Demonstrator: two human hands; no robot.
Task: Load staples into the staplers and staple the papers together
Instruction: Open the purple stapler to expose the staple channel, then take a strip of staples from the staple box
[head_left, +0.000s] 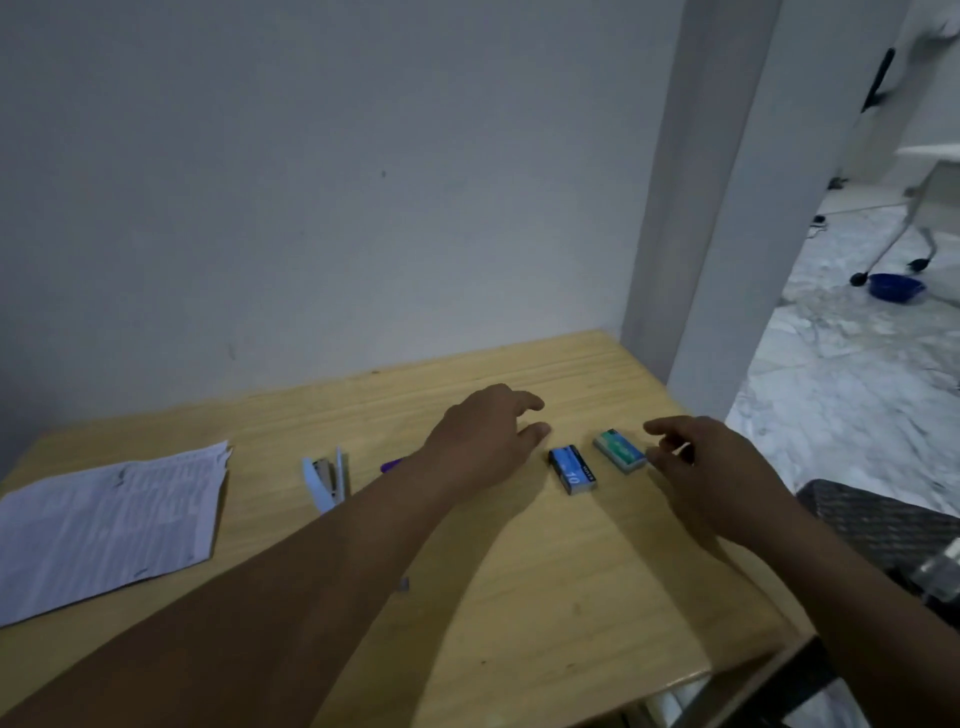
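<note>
Hands: L (485, 441), R (711, 467) open (empty) | wood desk (545, 597) | grey wall (311, 182)

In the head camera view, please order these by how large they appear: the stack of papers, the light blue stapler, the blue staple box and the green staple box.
1. stack of papers, clearly the largest.
2. light blue stapler, lying open.
3. blue staple box and green staple box: they look about the same size, so I do not rank them.

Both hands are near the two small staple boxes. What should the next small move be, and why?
Probably close the right hand on the small green staple box: its fingertips are right beside it, nothing is held yet, and the pale blue stapler already lies open. The left hand hovers by the blue staple box.
</note>
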